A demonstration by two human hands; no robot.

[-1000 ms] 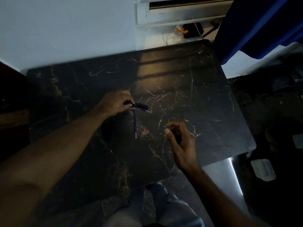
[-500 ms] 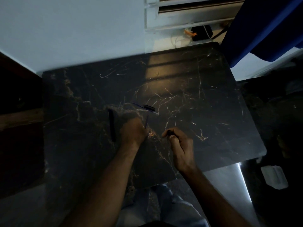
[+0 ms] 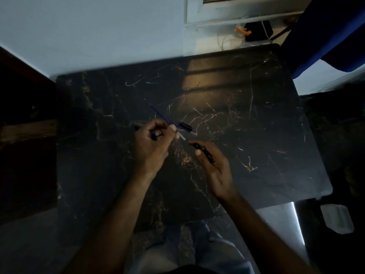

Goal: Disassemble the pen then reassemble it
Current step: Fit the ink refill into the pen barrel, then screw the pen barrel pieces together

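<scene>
My left hand is shut on a thin blue refill. The refill slants up to the left, and its silver tip points toward my right hand. A dark blue bit also shows inside the left palm, but I cannot tell what it is. My right hand pinches a small black pen part between thumb and fingers, a short gap from the refill tip. Another black pen piece with a pale end lies on the dark marble table, just beyond both hands.
A white wall and a window frame with cables stand behind the table. A blue curtain hangs at the top right. Dark wooden furniture is on the left, a white object lies on the floor at right, and my knees are below the near edge.
My left hand set the black pen piece on the table, came back toward me and took up the blue refill. My right hand kept its small black part and hardly moved.
</scene>
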